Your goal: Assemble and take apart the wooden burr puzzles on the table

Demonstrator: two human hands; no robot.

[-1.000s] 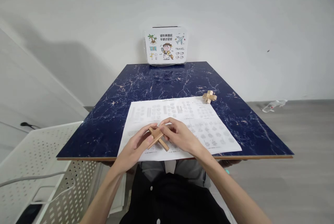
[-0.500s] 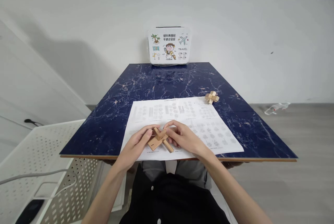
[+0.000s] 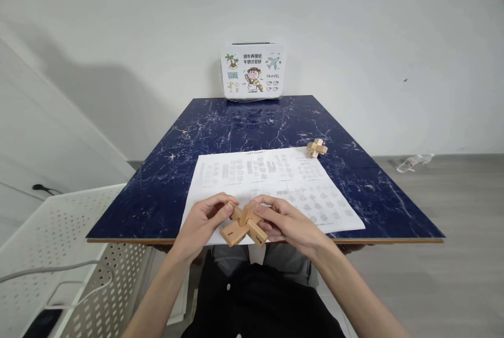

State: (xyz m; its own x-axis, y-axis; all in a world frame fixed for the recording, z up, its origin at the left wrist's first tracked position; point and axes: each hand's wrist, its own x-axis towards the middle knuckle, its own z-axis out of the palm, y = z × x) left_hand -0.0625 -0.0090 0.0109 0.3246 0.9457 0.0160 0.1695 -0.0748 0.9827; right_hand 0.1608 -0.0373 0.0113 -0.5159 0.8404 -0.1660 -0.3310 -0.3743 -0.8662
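Between my two hands is a wooden interlocking puzzle (image 3: 246, 225), its pale brown bars crossing one another, with dark marks on two of the ends facing me. My left hand (image 3: 205, 221) pinches a bar at the puzzle's left with thumb and fingers. On the other side, my right hand (image 3: 284, 221) grips the upper right part, its thumb on top and some fingers hidden behind the wood. Under the hands lies a white instruction sheet (image 3: 260, 172) printed with rows of small diagrams.
A second wooden puzzle (image 3: 316, 148) sits at the sheet's far right corner. A white printed case (image 3: 252, 71) stands at the back of the blue marbled table (image 3: 252, 130). To the left is a white perforated basket (image 3: 88, 201) with a cable (image 3: 59, 265).
The puzzle has come slightly nearer to me and is tilted, so that its marked ends now show more. Both hands have kept hold, with the right fingers shifted a little.
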